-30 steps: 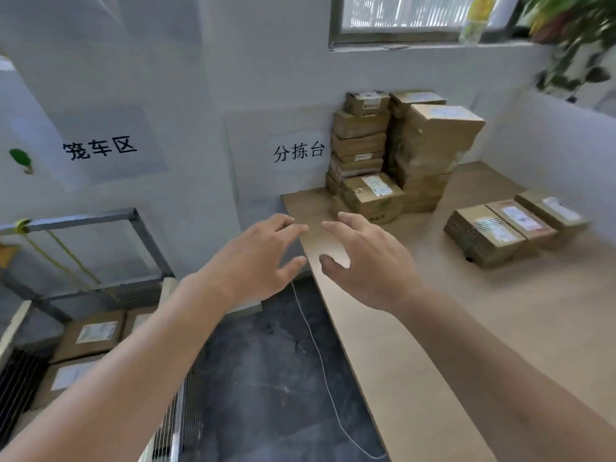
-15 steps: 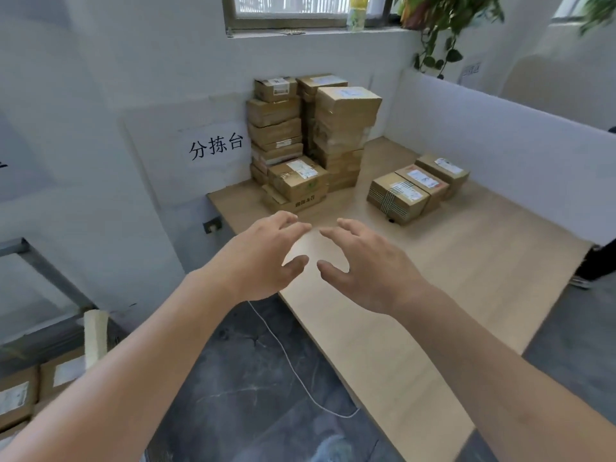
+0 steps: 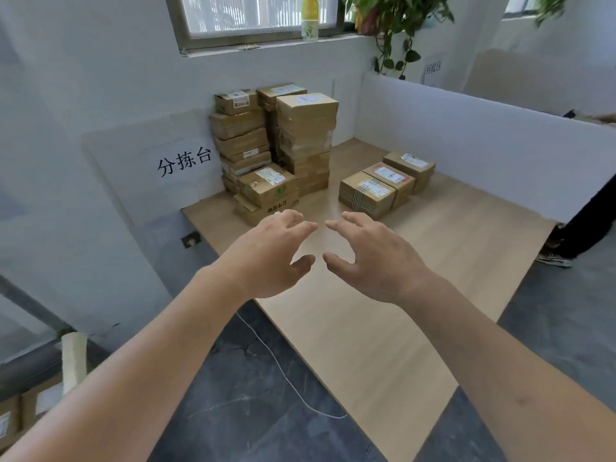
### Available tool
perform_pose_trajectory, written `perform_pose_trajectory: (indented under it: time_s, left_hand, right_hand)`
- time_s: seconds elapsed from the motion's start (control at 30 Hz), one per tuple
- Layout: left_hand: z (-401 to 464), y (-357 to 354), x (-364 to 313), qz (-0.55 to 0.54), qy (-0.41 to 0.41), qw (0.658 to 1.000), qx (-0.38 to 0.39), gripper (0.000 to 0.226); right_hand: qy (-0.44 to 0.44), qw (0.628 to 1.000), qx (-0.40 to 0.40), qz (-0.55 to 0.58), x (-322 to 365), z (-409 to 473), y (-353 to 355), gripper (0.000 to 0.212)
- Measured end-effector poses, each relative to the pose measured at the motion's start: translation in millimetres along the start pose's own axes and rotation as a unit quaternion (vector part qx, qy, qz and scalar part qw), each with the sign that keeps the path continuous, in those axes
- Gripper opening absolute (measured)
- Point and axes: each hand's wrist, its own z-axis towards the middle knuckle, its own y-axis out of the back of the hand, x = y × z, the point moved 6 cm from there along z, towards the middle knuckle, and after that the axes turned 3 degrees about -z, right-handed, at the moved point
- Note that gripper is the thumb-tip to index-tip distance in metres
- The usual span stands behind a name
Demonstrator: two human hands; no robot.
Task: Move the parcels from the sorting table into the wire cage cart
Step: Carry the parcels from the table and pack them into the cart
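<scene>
The fingers of the left hand [image 3: 266, 258] are spread and loosely bent, thumb apart below them, holding nothing; the fingers of the right hand [image 3: 373, 261] are spread the same way, also empty, and the two hands face each other palm down, fingertips near but not touching, held above the near-left part of the sorting table [image 3: 383, 328]; just beyond the left fingertips, at the table's left edge, a labelled brown parcel [image 3: 266, 186] sits on a flatter parcel [image 3: 253, 211] printed with dark characters; behind these, in the far-left corner against the wall, rise tall stacks of parcels [image 3: 300, 141], several boxes high, side by side; towards the right, near the far edge and beside the white partition [image 3: 483, 135], three parcels lie in a touching row, the nearest a striped parcel [image 3: 366, 195], then a red-labelled parcel [image 3: 390, 176], then a white-labelled parcel [image 3: 411, 165]; a paper sign [image 3: 183, 161] with three characters hangs on the wall left of the stacks; a white cord [image 3: 283, 375] trails over the dark floor below the table's left edge; at the lower left, boxes [image 3: 20, 415] show beside a pale upright post [image 3: 74, 361].
</scene>
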Motion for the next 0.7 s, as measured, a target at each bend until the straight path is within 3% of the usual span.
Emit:
perform_pose_trajectory:
  time_s: [0.47,0.7]
  left_hand:
    - [87.7,-67.4,-195.1,-0.001,0.058,0.998,0.003,0.060]
    - [137.3,-86.4,-278.0,-0.005,0.049,0.999,0.010,0.059]
  right_hand:
    - [0.018,1.000,0.015,0.011,-219.4,-76.2,56.0,0.065]
    - [0.014,0.999,0.026,0.030,-303.6,-103.3,73.9,0.064]
